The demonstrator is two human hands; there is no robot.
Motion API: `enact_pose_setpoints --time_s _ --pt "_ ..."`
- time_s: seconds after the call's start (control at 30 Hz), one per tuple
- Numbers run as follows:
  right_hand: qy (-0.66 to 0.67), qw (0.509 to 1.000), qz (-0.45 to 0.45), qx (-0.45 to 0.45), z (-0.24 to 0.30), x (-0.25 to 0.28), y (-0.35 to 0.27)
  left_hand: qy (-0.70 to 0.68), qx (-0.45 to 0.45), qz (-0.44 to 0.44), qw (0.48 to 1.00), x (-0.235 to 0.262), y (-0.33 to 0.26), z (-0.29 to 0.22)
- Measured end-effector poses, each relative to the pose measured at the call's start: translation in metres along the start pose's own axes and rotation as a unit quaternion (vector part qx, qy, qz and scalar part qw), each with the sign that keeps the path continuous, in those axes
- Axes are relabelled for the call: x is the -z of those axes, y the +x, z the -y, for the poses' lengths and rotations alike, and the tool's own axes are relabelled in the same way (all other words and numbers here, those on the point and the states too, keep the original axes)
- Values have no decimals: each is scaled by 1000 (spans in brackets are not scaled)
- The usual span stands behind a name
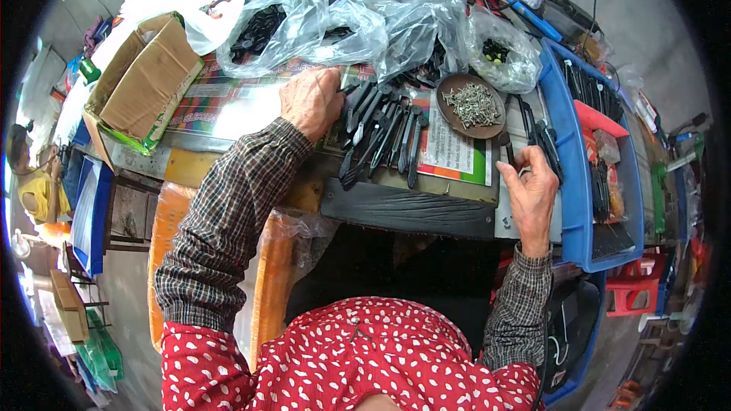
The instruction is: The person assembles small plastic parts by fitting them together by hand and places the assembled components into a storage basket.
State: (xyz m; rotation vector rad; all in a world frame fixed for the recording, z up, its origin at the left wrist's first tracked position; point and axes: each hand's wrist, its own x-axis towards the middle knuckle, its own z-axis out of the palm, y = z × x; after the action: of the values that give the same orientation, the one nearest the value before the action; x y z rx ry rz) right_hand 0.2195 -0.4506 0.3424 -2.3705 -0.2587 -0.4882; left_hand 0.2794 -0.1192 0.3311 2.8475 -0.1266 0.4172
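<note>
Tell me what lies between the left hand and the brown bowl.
Head view: a pile of slender black parts lies between the left hand and brown bowl, with some printed sheet showing nearest the bowl.

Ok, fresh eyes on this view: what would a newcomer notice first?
Probably the white-spotted red garment at the bottom centre, the loudest pattern here. Next, the heap of slim black parts mid-bench, just right of the left hand. Then the round brown bowl of small silvery pieces to the heap's right, with the big blue tray beyond the right hand.
</note>
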Motion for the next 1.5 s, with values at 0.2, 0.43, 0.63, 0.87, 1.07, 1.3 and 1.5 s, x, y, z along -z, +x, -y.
enact_pose_setpoints --time_s 0.2,0.43,0.63,0.87,1.07,1.3,1.5 --pt "43 999 -1 -8 6 0 -2 -92 -23 -99 991 -3 -4 9" --pt "8 999 27 40 12 -6 -4 -435 93 -30 895 16 -21 8" --pt "17 999 15 31 19 -3 -7 -499 136 -9 856 13 -27 17" --pt "86 996 1 32 26 -17 -4 -284 83 -115 948 19 -14 68" --pt "117 993 -26 11 24 -32 -1 -195 83 -185 960 32 13 94" --pt "88 995 -53 16 30 -37 2 -166 -16 -162 972 6 53 54" --pt "104 993 -50 4 27 -39 0 -58 -23 -146 987 -13 94 40"
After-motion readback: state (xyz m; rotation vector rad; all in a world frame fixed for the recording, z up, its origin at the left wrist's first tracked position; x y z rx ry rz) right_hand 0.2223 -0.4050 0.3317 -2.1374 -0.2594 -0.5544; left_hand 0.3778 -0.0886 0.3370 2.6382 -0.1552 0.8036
